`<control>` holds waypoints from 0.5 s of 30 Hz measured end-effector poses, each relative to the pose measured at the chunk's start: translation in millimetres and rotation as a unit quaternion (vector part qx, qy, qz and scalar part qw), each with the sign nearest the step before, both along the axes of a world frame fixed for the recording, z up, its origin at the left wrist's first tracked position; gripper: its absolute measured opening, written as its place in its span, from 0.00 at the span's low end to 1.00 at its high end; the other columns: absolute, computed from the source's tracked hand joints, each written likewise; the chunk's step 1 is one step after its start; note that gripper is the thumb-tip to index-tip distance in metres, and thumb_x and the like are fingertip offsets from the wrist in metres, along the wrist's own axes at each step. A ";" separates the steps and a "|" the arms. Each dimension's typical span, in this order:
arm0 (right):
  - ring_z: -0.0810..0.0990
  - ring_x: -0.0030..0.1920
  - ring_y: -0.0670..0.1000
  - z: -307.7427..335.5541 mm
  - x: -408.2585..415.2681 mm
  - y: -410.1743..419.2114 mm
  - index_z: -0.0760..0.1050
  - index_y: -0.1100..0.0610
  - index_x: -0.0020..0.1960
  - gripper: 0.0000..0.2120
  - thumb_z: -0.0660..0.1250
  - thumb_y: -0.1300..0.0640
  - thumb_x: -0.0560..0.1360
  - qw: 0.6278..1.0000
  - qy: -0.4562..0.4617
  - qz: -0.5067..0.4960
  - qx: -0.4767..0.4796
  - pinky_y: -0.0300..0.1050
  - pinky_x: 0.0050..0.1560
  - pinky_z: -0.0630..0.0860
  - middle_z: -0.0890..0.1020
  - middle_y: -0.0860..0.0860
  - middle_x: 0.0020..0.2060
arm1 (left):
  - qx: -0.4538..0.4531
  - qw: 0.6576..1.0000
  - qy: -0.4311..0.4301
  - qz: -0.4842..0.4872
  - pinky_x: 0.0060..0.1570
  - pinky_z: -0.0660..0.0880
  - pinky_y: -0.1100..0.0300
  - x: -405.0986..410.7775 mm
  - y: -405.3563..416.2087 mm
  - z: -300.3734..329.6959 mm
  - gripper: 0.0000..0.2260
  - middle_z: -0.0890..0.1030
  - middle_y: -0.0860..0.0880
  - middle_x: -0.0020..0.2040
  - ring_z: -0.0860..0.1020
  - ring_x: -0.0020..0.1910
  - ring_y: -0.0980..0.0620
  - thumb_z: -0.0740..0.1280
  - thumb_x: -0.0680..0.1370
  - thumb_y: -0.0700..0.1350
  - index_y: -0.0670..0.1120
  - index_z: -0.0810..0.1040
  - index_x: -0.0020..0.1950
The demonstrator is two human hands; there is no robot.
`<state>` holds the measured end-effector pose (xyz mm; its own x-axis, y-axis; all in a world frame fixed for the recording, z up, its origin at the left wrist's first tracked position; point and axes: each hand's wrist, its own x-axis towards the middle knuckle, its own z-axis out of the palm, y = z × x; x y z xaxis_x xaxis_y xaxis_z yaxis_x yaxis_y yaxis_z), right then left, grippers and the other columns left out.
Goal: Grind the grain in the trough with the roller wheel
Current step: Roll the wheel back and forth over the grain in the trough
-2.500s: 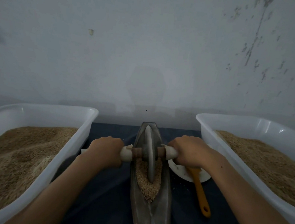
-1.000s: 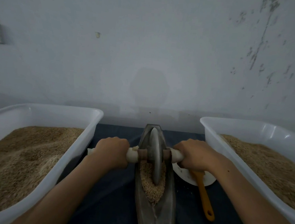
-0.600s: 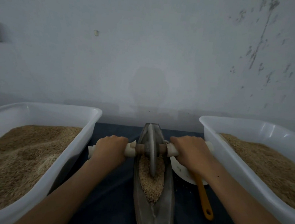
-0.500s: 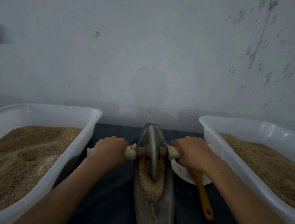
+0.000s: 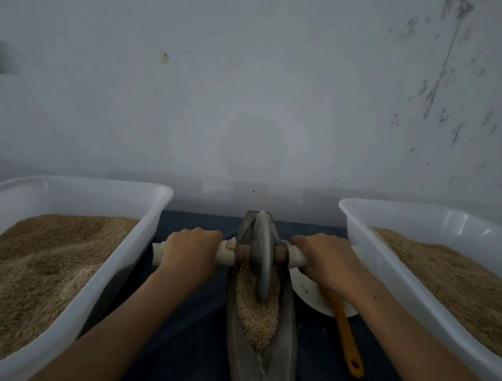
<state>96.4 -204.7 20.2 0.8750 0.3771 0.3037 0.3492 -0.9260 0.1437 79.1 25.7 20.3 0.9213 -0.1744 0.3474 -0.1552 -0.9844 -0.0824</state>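
Observation:
A dark metal boat-shaped trough [image 5: 259, 368] lies lengthwise on the dark blue table, with pale brown grain [image 5: 256, 314] heaped in its middle. A grey roller wheel [image 5: 261, 257] stands upright in the far half of the trough, its lower rim in the grain. A wooden axle with pale wrapped handles runs through it. My left hand [image 5: 191, 251] grips the left handle and my right hand [image 5: 325, 262] grips the right handle. The handle ends are mostly hidden under my fingers.
A white tub [image 5: 137, 241] full of brown grain stands on the left, and a second white tub [image 5: 387, 276] of grain on the right. A white dish [image 5: 310, 294] and an orange-handled tool [image 5: 347, 339] lie right of the trough. A grey wall stands close behind.
The wheel has rolled back and forth in the trough with both hands on the handles; compared with half a second ago it sits slightly farther from me.

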 end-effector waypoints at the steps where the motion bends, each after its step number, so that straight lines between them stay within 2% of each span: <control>1: 0.79 0.46 0.53 -0.7 0.1 -0.4 0.69 0.49 0.47 0.03 0.63 0.54 0.75 1.000 -0.001 -0.001 0.005 0.44 0.39 0.65 0.80 0.49 0.45 | 0.002 1.000 -0.006 -0.001 0.44 0.69 0.58 0.0 -0.4 -0.3 0.06 0.78 0.51 0.49 0.78 0.48 0.50 0.62 0.77 0.51 0.51 0.72 0.51; 4: 0.78 0.44 0.51 1.5 -1.9 -2.6 0.69 0.47 0.45 0.04 0.64 0.54 0.74 1.000 0.029 0.003 0.003 0.43 0.38 0.64 0.80 0.48 0.44 | 0.017 1.000 0.019 0.003 0.45 0.70 0.59 1.0 0.0 -0.1 0.07 0.78 0.51 0.50 0.78 0.49 0.51 0.64 0.77 0.50 0.50 0.73 0.52; 7: 0.74 0.40 0.48 10.0 -4.3 -2.7 0.69 0.45 0.44 0.06 0.65 0.55 0.74 0.996 0.087 0.014 -0.012 0.42 0.35 0.64 0.77 0.46 0.40 | 0.034 0.996 0.083 0.012 0.46 0.71 0.58 3.1 2.4 3.0 0.11 0.79 0.50 0.51 0.78 0.49 0.51 0.66 0.75 0.50 0.49 0.75 0.55; 11: 0.74 0.38 0.47 19.3 -7.0 -1.4 0.70 0.44 0.44 0.08 0.67 0.56 0.72 0.989 0.142 0.023 -0.035 0.38 0.30 0.63 0.75 0.45 0.37 | 0.034 0.986 0.161 0.017 0.48 0.73 0.58 2.3 5.4 5.9 0.16 0.79 0.51 0.50 0.78 0.48 0.51 0.70 0.72 0.50 0.49 0.75 0.58; 15: 0.76 0.40 0.48 17.3 -6.6 -1.7 0.71 0.44 0.44 0.07 0.67 0.56 0.72 0.990 0.139 0.018 -0.027 0.39 0.32 0.65 0.76 0.45 0.38 | 0.035 0.989 0.142 0.020 0.46 0.73 0.59 3.2 4.9 5.7 0.14 0.79 0.51 0.49 0.78 0.48 0.51 0.70 0.72 0.50 0.49 0.75 0.56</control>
<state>89.8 -206.4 37.6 0.9079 0.4181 0.0321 0.4142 -0.9061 0.0863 82.2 30.6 26.0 0.9868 -0.1497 0.0610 -0.1425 -0.9837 -0.1093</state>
